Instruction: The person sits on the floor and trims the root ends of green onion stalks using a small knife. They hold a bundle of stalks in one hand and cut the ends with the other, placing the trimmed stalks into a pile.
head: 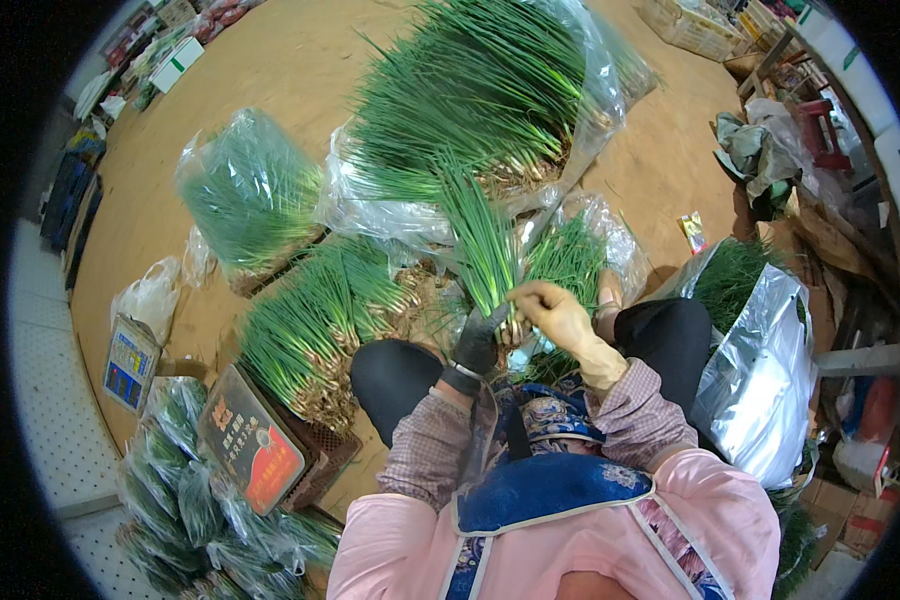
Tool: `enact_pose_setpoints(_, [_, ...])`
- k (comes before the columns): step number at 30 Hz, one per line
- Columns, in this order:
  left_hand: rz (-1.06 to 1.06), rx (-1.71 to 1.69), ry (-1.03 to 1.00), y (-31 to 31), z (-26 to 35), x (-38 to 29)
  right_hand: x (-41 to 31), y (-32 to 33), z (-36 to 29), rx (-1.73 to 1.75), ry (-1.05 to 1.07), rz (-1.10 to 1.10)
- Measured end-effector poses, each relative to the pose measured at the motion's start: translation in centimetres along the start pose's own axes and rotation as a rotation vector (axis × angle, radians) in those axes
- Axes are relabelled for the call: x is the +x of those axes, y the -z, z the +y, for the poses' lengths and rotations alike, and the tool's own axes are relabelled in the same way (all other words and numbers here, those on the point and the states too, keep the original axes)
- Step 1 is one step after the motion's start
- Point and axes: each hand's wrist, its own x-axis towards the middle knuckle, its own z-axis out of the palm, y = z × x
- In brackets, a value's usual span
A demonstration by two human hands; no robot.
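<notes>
A bunch of green onions [487, 259] stands upright between my knees, leaves pointing away from me and pale bulbs toward me. My left hand [477, 342], in a dark glove, is wrapped around its lower stalks. At the right side of the same stalks is my right hand [559, 316], in a pale yellow rubber glove. Its thumb and forefinger are bent together against the bunch; whether they pinch a leaf is too small to tell. Loose green trimmings [566, 259] lie on clear plastic just beyond my right hand.
A big heap of green onions [480, 97] rests in open plastic ahead. Sorted bunches [322, 322] lie left, near a bagged bundle [251, 195]. A digital scale [131, 364], a printed board on a crate [251, 439] and bagged onions [172, 487] are at left. A silver bag [761, 375] of greens stands right.
</notes>
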Motion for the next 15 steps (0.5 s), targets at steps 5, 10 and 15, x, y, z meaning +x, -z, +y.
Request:
enact_pose_setpoints(5, [0.093, -0.018, 0.019, 0.1, -1.6, -2.3, -0.9, 0.4, 0.4, -0.188, 0.027, 0.259])
enact_pose_setpoints(10, [0.127, 0.017, -0.007, -1.1, -1.5, -3.3, -0.1, 0.8, 0.3, -0.289, -0.026, 0.313])
enact_pose_setpoints(15, [0.075, 0.099, -0.114, -0.4, -2.0, -3.4, 0.2, -0.5, -0.8, -0.309, -0.104, 0.187])
